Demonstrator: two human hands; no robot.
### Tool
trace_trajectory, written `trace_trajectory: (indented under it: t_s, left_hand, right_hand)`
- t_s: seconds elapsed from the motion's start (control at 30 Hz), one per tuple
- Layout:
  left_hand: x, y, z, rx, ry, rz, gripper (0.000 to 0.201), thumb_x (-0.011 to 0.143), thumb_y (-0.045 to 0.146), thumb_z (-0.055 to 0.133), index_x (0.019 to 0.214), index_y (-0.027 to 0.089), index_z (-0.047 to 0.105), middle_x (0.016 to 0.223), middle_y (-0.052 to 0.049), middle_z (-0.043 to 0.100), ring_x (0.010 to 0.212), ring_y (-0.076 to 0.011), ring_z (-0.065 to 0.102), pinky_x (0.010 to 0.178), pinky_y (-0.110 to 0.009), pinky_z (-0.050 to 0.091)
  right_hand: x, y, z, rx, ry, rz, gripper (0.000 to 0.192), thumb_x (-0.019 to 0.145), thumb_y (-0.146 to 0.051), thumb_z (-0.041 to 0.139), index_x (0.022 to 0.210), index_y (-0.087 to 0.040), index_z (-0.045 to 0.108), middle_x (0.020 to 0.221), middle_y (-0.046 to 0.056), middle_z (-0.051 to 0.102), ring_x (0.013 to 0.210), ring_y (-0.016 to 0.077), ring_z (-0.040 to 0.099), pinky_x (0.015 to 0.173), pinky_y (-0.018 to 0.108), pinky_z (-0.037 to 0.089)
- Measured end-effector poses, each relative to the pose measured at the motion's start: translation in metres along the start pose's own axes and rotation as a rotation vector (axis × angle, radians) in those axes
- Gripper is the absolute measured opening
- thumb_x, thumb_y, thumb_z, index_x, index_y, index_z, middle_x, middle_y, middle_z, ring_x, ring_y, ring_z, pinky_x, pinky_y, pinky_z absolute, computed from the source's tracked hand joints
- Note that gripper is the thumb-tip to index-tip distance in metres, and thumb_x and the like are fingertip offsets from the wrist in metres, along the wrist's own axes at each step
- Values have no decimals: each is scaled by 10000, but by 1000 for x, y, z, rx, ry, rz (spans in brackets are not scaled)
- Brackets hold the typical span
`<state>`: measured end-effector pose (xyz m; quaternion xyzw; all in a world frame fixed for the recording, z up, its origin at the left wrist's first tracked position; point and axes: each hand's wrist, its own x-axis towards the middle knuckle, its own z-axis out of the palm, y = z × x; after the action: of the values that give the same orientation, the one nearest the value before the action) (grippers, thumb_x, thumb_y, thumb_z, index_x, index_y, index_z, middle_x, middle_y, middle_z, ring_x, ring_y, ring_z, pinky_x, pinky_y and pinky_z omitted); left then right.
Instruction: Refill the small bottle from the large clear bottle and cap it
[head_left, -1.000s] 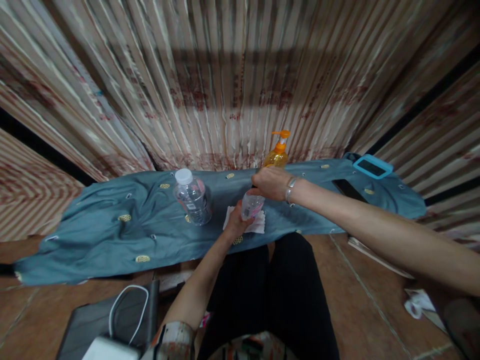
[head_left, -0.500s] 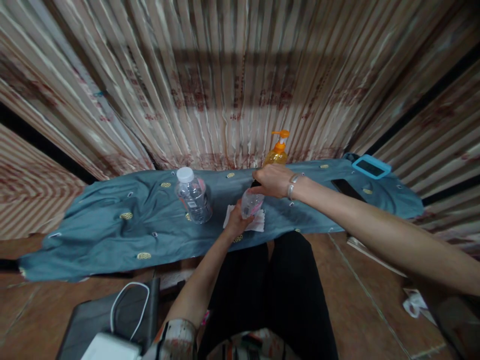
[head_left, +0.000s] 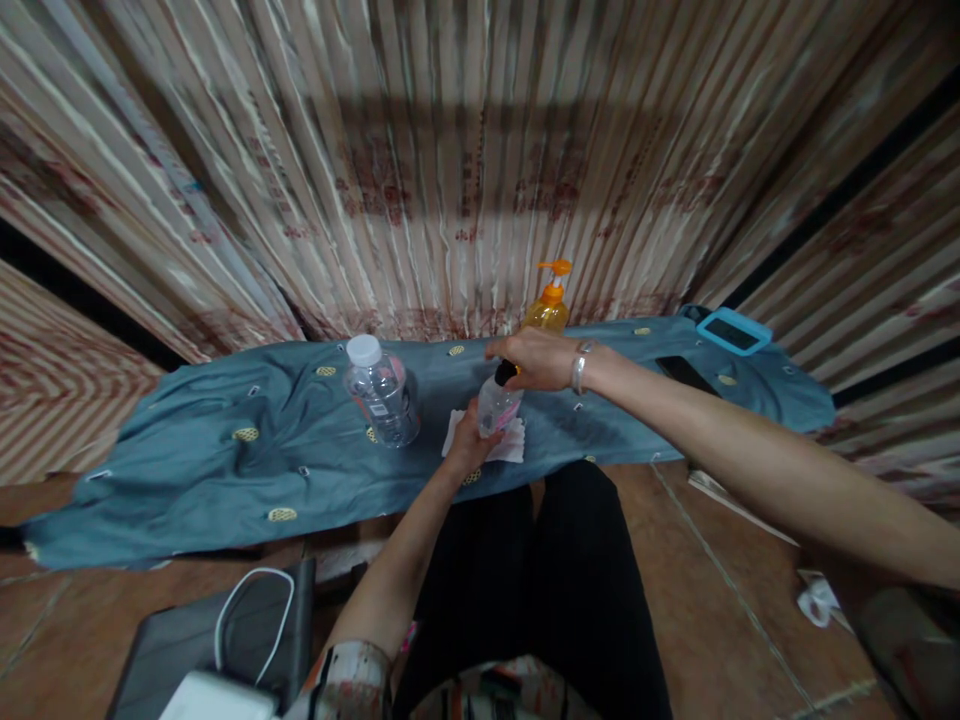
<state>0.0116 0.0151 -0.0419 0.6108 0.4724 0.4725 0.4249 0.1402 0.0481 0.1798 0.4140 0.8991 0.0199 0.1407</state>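
Both hands grip the small bottle (head_left: 496, 408); its dark cap (head_left: 505, 372) now shows beneath the right hand (head_left: 534, 359).

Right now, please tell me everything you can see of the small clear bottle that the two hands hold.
The small clear bottle looks like transparent plastic, with something pink showing low on it, perhaps a label. It stands roughly upright over a white tissue on the blue-grey cloth. The left hand grips its lower body. The right hand covers its top, fingers at a dark cap. Whether it holds liquid cannot be told.
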Motion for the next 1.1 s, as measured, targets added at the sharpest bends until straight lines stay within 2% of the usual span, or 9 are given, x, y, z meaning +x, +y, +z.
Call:
trace_trajectory:
  t_s: [0.13, 0.2, 0.37, 0.47, 0.53, 0.7, 0.87, 1.0, 1.1]
  left_hand:
    - [0, 0, 0, 8, 6, 35, 619, 673, 222, 728, 1240, 166, 486, 1161, -89, 633, 1067, -230, 598, 975, -410, 445]
    - [0, 0, 0, 6, 5, 37, 611, 672, 210, 724, 1233, 163, 486, 1148, -89, 637, 1053, -230, 603, 960, -410, 452]
    - [0, 1, 1, 11, 13, 28, 612, 657, 175, 726, 1222, 172, 494, 1160, -89, 635, 1066, -227, 601, 969, -411, 448]
    - [0, -1, 1, 9, 14, 32, 628, 655, 163, 721, 1238, 173, 489, 1163, -88, 632, 1076, -233, 598, 984, -419, 442]
    - [0, -2, 1, 10, 12, 25, 631, 659, 170, 722, 1244, 172, 485, 1157, -89, 634, 1067, -234, 601, 983, -418, 446]
    - [1, -1, 1, 2, 14, -8, 638, 655, 160, 726, 1243, 175, 479, 1168, -83, 628, 1070, -225, 596, 986, -398, 443]
    - [1, -2, 2, -3, 12, -10, 635, 650, 161, 730, 1237, 180, 489, 1152, -72, 628, 1075, -229, 594, 983, -402, 444]
    - [0, -3, 1, -24, 8, 15, 642, 664, 186, 730, 1252, 165, 472, 1169, -84, 623, 1080, -230, 591, 983, -402, 445]
    - [1, -5, 1, -7, -5, 28, 655, 669, 189, 727, 1268, 170, 462, 1186, -88, 617, 1084, -231, 588, 989, -407, 439]
  right_hand:
    - [0, 0, 3, -1, 12, 38, 328, 910, -418, 559, 1080, -144, 620, 1095, 72, 655, 992, 184, 635, 886, 416, 516]
    - [0, 1, 5, 3, 28, 54, 355, 907, -434, 557, 1109, -146, 609, 1114, 78, 648, 1003, 190, 632, 890, 422, 514]
    - [-1, 2, 9, 31, 26, 1, 335, 902, -396, 578, 1141, -161, 598, 1122, 63, 650, 1006, 186, 633, 887, 414, 516]
    - [-2, -1, 11, 24, 33, 53, 333, 912, -424, 553, 1077, -142, 620, 1082, 71, 660, 979, 181, 639, 878, 409, 519]
    - [-2, -1, 10, 25, 45, 72, 362, 911, -441, 549, 1100, -140, 611, 1099, 79, 653, 985, 186, 637, 878, 415, 520]
    - [-3, 1, 6, 46, 26, -5, 346, 901, -391, 581, 1162, -164, 586, 1135, 64, 642, 1005, 187, 632, 874, 409, 524]
    - [-2, -2, 5, 13, 29, 60, 351, 912, -428, 553, 1105, -140, 608, 1107, 79, 647, 991, 187, 634, 878, 416, 521]
    - [-1, -5, 5, 15, 21, 8, 370, 901, -401, 578, 1183, -162, 574, 1152, 73, 633, 1019, 194, 626, 884, 422, 520]
    - [0, -7, 6, 4, 9, 15, 328, 906, -383, 574, 1142, -156, 595, 1132, 69, 639, 1004, 187, 630, 879, 414, 523]
